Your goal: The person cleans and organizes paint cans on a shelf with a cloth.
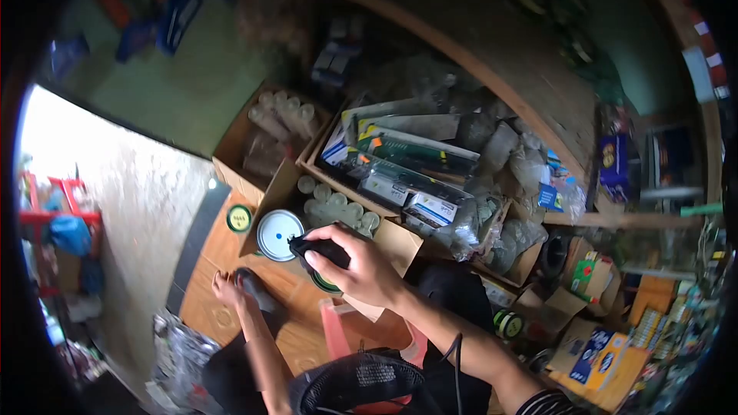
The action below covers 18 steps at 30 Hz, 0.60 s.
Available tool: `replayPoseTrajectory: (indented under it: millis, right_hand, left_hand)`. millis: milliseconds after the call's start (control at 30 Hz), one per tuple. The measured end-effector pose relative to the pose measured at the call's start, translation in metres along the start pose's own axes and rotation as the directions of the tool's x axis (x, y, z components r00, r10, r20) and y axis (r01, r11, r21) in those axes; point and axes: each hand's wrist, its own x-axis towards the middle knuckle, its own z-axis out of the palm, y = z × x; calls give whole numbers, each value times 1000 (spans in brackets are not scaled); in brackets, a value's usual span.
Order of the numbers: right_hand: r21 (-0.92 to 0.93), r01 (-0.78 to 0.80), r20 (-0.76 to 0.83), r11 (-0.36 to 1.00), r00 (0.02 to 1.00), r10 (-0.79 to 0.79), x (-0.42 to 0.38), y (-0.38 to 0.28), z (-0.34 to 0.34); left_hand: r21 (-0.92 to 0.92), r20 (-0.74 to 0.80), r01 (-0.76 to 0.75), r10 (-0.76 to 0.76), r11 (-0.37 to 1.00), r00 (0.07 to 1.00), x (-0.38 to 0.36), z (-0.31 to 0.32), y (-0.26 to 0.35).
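Observation:
My right hand [361, 265] is closed round a small black object [327, 252], whose tip points at a round white lid or can top [280, 235] with a blue dot at its centre. The white round thing rests by a cardboard box of clear bottles [334, 207]. My left hand [226, 289] hangs over the wooden floor, fingers loosely curled; what it holds, if anything, is too small to tell. Beyond it lies a green-rimmed round lid [239, 218]. Another green-rimmed lid [326, 283] is partly hidden beneath my right hand.
Boxes of clear bottles [284, 115] and packaged goods [419, 154] stand ahead. Plastic bags [519, 161] fill the right. A pink stool [335, 330] and black mesh object [373, 380] are near my body. Crumpled plastic [181, 357] lies lower left.

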Motion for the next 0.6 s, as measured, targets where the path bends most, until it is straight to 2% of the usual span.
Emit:
replayPoseTrajectory:
  millis: [33,67,100,133,167,233,300,333,367,433,500,567,600]
  right_hand:
    - [10,20,-29,1000,999,-20,0,-2,1]
    - [56,65,-41,996,997,-62,2,-2,4]
    - [95,115,-50,989,993,-110,3,0,7]
    - [138,139,-41,981,990,-135,4,6,12]
    - [98,140,-44,985,990,-136,0,-9,8]
    - [-6,306,-109,952,946,-305,-2,0,14]
    - [-153,381,-205,912,890,-407,-6,0,9]
    - [-192,386,-238,902,874,-424,-10,1,3]
    - [-230,391,-265,891,856,-444,-13,1,-1]
    - [-176,312,-306,934,884,-353,-22,-9,-19]
    - [-22,178,-361,984,916,-173,-21,-2,-33]
    - [140,188,-483,972,870,-99,-11,9,-39]
    - [163,195,-515,967,853,-86,-6,10,-44]
  left_hand:
    - [-16,69,-63,64,998,996,-33,4,35]
    - [-111,347,0,39,994,937,-81,17,75]
    - [-180,600,84,41,980,799,-132,33,107]
    - [-37,719,21,12,999,695,-180,49,130]
    - [102,813,-73,-41,992,581,-218,65,142]
    - [83,913,-268,34,960,406,-259,83,141]
    - [141,919,-295,-14,945,395,-243,88,128]
    - [109,928,-221,-20,969,373,-240,95,126]
    - [59,914,-95,-15,994,405,-246,103,128]
    - [-4,921,2,3,1000,389,-254,119,140]
    - [2,929,115,-44,993,367,-244,130,144]
    - [73,934,-40,-54,997,353,-229,133,151]
    - [33,938,-248,56,968,343,-226,134,158]
